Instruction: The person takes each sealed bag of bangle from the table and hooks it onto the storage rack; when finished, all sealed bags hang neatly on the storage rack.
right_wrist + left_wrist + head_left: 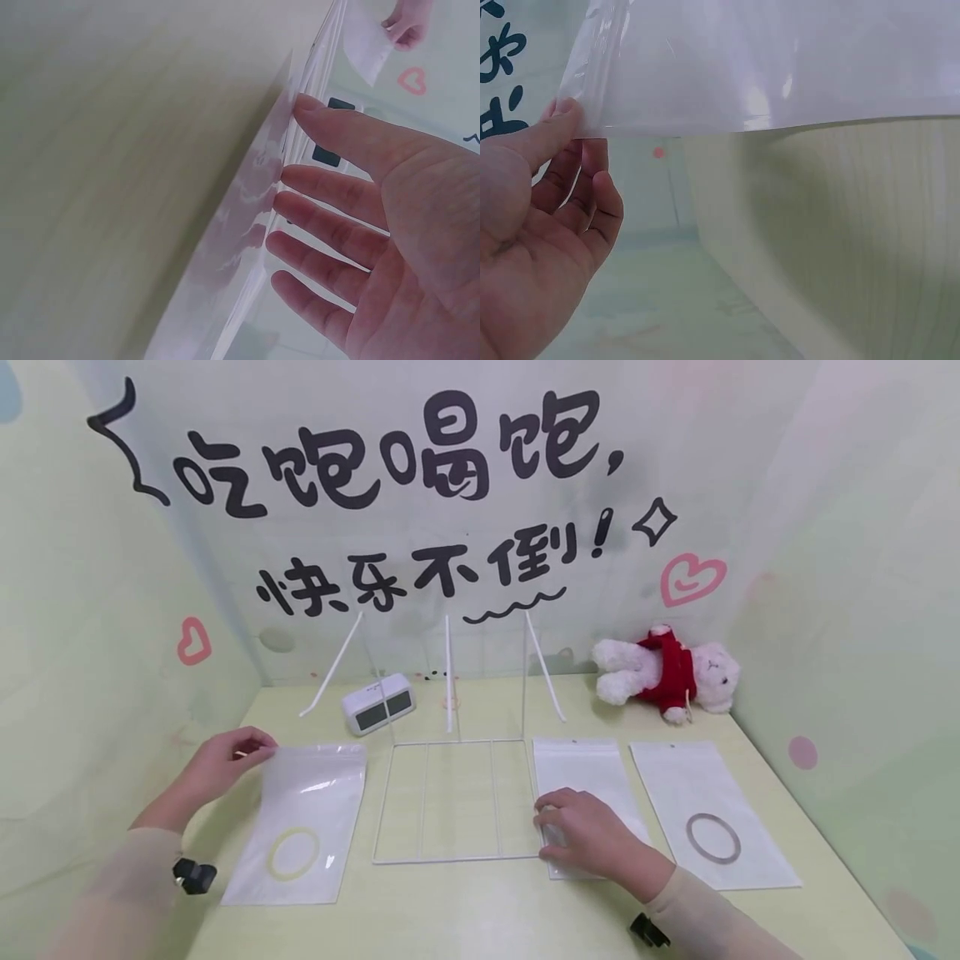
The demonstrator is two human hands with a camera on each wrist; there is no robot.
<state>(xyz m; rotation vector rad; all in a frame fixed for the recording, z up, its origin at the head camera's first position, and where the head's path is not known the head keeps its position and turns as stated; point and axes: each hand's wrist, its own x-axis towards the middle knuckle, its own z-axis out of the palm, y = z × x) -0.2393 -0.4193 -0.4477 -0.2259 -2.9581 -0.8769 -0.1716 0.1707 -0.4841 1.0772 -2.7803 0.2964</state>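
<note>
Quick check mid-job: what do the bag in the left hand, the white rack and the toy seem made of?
Bag: thin, glossy plastic, going by its bright glare streaks and creases.
Rack: probably metal wire with a white coating, judging by the slim, straight rods; plastic can't be ruled out.
Toy: soft plush, with fuzzy white limbs and red cloth clothing.

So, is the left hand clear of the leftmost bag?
No, the left wrist view shows the left hand pinching a corner of the leftmost bag.
</note>
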